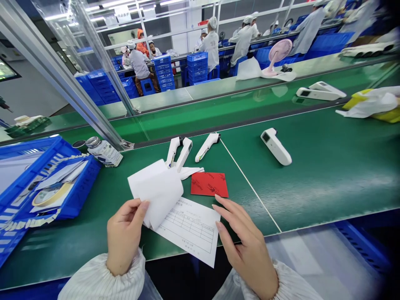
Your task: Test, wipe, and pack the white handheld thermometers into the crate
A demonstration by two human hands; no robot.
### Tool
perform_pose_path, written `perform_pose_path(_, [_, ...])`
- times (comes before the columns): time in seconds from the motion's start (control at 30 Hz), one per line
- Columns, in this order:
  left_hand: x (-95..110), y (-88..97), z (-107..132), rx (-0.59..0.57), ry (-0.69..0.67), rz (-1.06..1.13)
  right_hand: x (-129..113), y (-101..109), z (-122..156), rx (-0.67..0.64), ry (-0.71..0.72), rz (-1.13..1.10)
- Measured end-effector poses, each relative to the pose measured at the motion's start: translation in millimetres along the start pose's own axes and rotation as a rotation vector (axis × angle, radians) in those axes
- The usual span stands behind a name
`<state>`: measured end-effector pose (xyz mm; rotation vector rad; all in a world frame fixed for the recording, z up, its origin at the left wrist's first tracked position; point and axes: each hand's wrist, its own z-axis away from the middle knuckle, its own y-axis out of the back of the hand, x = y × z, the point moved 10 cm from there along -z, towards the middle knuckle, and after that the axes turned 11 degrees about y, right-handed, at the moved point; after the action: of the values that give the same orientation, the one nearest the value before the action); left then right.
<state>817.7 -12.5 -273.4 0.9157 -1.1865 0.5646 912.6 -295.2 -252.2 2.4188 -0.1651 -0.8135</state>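
Far left on the green worktop [315,179]: blue bin [89,183] holding papers [64,173] and a pale yellow ring [51,197]; white bottle [106,153] close by its right side. Next, left hand [125,233], grip pinching a folded white sheet [158,187] between thumb and fingers; sheet overlaps the upper left of a printed form [192,233]. Three white handheld devices [184,153] just beyond, some partly hidden. Red card [209,184] behind the form. Right hand [246,246]: grip loose, fingers spread at the form's right edge; contact cannot be told. Lone white device [276,146] farther right, well apart.
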Motion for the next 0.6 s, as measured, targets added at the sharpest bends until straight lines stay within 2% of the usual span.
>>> perform_pose_path(0.1, [1.1, 18.8, -0.6, 0.137, 0.007, 0.08, -3.7, 1.1, -0.6, -0.005, 0.012, -0.002])
perform_pose_path(0.2, [15.7, 26.8, 11.8, 0.207, -0.109, -0.009, -15.2, 8.8, -2.1, 0.056, 0.002, -0.07])
perform_pose_path(0.27, [29.1, 24.8, 21.6, 0.22, -0.225, -0.129, -19.7, 6.4, -1.9, 0.047, -0.067, -0.143])
perform_pose_path(0.33, [35.1, 29.8, 23.2, 0.279, -0.258, -0.16, -20.1, -6.5, 0.1, -0.031, -0.163, -0.219])
perform_pose_path(0.43, [27.6, 56.1, 6.1, 0.427, -0.127, 0.072, -18.0, -28.0, 3.8, -0.14, -0.242, -0.266])
perform_pose_path(0.53, [25.6, 71.0, -18.1, 0.406, -0.082, 0.37, -15.4, -38.2, 2.5, -0.183, -0.212, -0.209])
perform_pose_path(0.6, [32.5, 76.6, -25.2, 0.362, -0.124, 0.415, -14.6, -40.9, -1.1, -0.204, -0.165, -0.191])
